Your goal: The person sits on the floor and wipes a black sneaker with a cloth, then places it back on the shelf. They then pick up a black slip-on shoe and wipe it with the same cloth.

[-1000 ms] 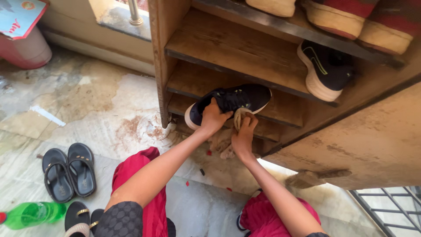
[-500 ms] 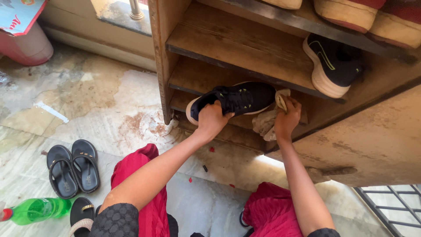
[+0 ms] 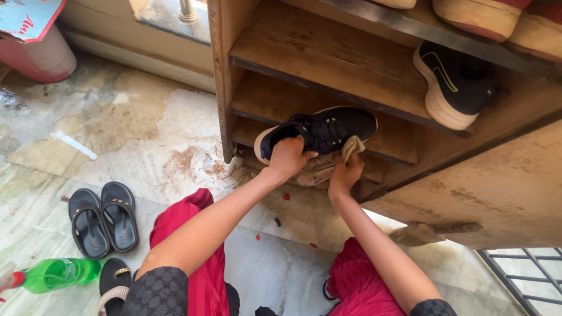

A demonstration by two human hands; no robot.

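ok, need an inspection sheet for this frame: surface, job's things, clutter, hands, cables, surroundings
Surface: stained, wet-looking stone floor; worn wooden shoe rack with bare lower shelves.
Job's things: black lace-up sneaker with white sole held at a lower shelf's edge; beige cloth rag against its underside.
Clutter: pair of black sandals, green plastic bottle, a further sandal, red specks on the floor.
Hands: left hand grips the sneaker; right hand clutches the rag.
Cables: nothing seen.
Surroundings: second black sneaker on an upper shelf, pink bucket, metal grate.
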